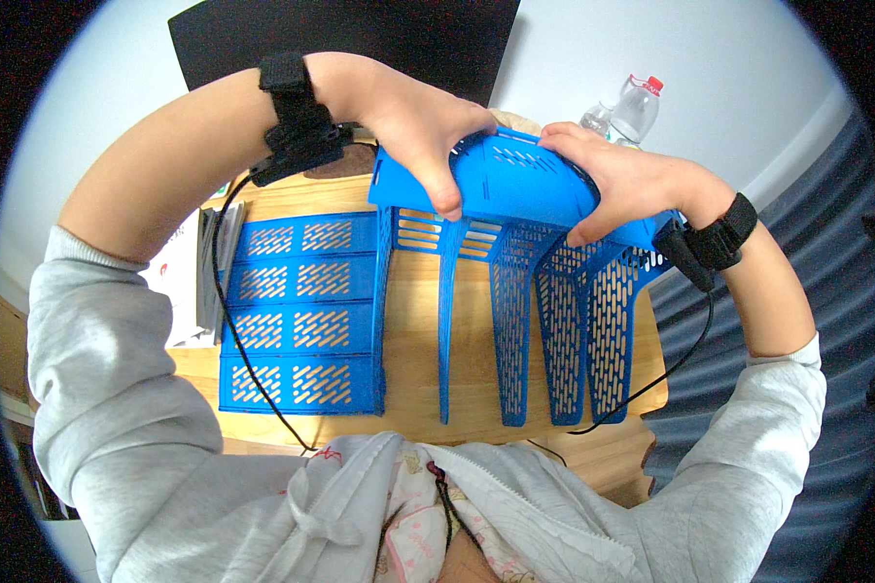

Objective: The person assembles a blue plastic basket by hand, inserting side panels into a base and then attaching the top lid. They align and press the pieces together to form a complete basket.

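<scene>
A blue plastic file rack stands on the wooden table, its slotted upright dividers reaching toward me. Along its far side runs a blue panel, which both hands grip. My left hand is closed over the panel's left part, thumb pressed on the near face and the other fingers mostly hidden behind it. On the right part, my right hand has its thumb near the lower edge and fingers over the top. Left of the dividers is a blue slotted section with several rows of openings; I cannot tell how it joins the rack.
Papers or books lie at the table's left. A black screen rises at the back. Clear plastic bottles, one red-capped, stand behind my right hand. A dark blue curtain hangs at right. Black cables run from both wrist straps.
</scene>
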{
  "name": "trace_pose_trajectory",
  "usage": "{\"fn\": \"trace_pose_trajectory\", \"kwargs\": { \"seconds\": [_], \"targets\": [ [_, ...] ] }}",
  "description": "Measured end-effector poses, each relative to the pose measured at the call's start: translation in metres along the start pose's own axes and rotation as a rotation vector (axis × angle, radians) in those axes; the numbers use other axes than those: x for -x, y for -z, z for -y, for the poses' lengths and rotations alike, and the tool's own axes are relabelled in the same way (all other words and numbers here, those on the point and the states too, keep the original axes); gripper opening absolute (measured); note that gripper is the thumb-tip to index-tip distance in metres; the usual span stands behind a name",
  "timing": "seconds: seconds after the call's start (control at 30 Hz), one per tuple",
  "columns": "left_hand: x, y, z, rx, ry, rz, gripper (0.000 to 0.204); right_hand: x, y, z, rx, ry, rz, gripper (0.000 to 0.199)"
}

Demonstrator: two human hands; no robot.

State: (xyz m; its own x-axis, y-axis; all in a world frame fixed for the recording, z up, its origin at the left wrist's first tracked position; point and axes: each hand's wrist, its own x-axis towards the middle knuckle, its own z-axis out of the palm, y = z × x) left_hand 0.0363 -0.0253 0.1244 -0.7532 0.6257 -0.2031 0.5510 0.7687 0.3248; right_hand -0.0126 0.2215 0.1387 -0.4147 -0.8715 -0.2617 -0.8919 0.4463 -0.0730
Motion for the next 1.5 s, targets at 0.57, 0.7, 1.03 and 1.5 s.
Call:
{"fn": "trace_pose_trajectory", "kwargs": {
  "seconds": [0.57, 0.7, 1.03, 1.5],
  "targets": [
    [-0.002, 0.000, 0.006, -0.021, 0.005, -0.027, 0.108, -0.001, -0.004, -0.007, -0.069, 0.048, -0.096, 0.094],
    [0.001, -0.004, 0.007, -0.009, 0.024, -0.031, 0.114, -0.002, -0.003, -0.008, -0.085, -0.004, -0.010, 0.104],
    [0.007, -0.010, 0.017, -0.044, 0.053, -0.029, 0.121, 0.003, -0.002, -0.004, -0.226, -0.010, -0.056, 0.111],
    [0.003, -0.022, 0.027, -0.274, -0.029, -0.216, 0.112, -0.001, -0.003, -0.007, -0.072, -0.004, 0.013, 0.111]
  ]
}}
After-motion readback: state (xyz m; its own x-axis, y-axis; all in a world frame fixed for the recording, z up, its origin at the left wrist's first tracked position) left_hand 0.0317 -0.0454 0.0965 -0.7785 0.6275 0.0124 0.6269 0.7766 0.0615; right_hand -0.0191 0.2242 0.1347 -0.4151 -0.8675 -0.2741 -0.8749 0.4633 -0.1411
